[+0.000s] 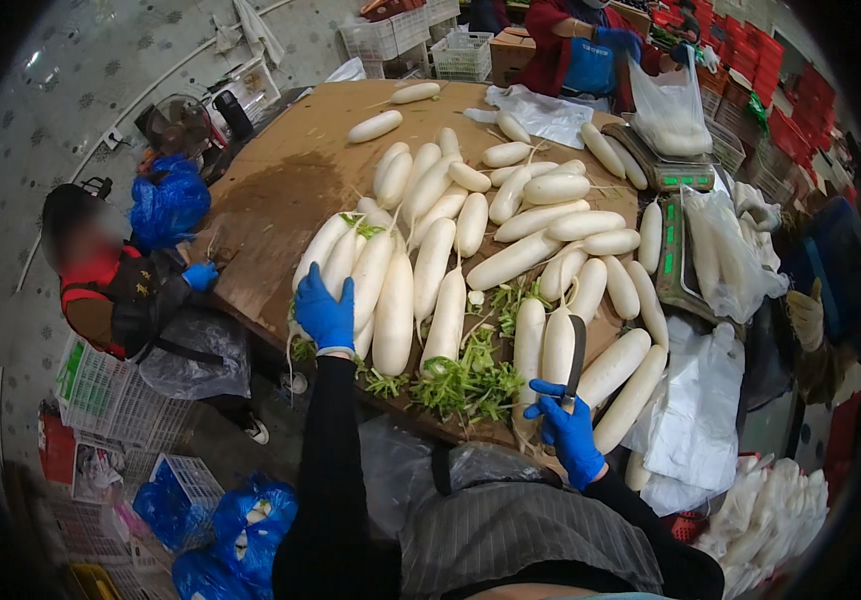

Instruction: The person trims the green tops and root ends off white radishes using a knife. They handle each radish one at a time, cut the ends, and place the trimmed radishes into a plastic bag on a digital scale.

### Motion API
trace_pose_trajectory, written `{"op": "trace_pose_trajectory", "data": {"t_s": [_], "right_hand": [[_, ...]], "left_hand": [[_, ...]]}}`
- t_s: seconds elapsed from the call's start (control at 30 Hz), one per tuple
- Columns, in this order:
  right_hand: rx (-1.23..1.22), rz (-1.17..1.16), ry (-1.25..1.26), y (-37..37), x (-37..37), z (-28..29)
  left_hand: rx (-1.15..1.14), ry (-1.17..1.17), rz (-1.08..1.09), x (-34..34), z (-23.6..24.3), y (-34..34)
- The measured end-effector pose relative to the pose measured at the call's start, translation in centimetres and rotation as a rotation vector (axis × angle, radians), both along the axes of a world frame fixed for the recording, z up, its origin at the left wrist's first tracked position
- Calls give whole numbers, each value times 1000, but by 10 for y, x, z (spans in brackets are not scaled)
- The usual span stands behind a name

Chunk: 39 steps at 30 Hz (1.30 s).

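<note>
Far left, beyond the table edge: a seated person (101, 285) in a blue glove, stacked white crates (101, 385) and blue bags (236, 535) on the floor below. Next, left hand (324, 312), blue-gloved, fingers curled down over the near end of a long white radish (327, 250) at the left flank of the pile; clasping or merely pressing, cannot tell. Across the middle, dozens of white radishes (496, 215) lying on the brown wooden table (271, 185), trimmed green tops (466, 385) heaped along the near rim. Then right hand (569, 432), fingers closed round the handle of a knife (576, 355), blade pointing up and away, lying over the radish (558, 345) just in front. Judged step: trimming tops, one radish picked out on the left while the blade waits on the right. Next move likely calls for drawing the chosen radish toward the near edge and bringing its leafy end under the knife. Little open room: near rim crowded with greens, pile tight on both sides, bare wood only at the far left of the top. Right of the knife, two more radishes slanting off the edge, a green-lit scale (676, 260), plastic bags (726, 250), and another worker (581, 45) at the far end.
</note>
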State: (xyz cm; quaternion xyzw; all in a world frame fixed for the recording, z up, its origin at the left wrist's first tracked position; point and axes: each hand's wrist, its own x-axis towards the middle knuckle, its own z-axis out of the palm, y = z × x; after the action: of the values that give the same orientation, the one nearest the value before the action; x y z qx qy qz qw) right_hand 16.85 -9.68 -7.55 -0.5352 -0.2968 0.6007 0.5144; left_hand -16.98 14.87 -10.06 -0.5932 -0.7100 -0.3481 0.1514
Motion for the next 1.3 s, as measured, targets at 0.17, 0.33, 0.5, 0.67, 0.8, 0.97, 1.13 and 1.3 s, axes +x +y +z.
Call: {"op": "trace_pose_trajectory", "data": {"t_s": [0.17, 0.33, 0.5, 0.67, 0.8, 0.97, 1.13, 1.3], "right_hand": [[8, -39, -58, -3, -6, -1], [54, 63, -18, 1, -22, 6], [81, 159, -26, 2, -34, 19], [65, 117, -49, -4, -29, 28], [110, 76, -97, -7, -14, 25], [257, 86, -107, 21, -1, -4], [94, 440, 220, 70, -9, 51], [15, 591, 187, 68, -22, 43]], "left_hand": [[-82, 38, -157, -23, -1, 8], [-157, 130, -311, -25, 24, 35], [-468, 198, -169, -10, 47, 51], [-237, -34, -355, -32, 25, 50], [-92, -434, -514, -16, 18, 4], [51, -154, -792, 44, 77, -76], [133, 178, -1007, 81, 103, -114], [136, 441, -996, 97, 91, -131]]}}
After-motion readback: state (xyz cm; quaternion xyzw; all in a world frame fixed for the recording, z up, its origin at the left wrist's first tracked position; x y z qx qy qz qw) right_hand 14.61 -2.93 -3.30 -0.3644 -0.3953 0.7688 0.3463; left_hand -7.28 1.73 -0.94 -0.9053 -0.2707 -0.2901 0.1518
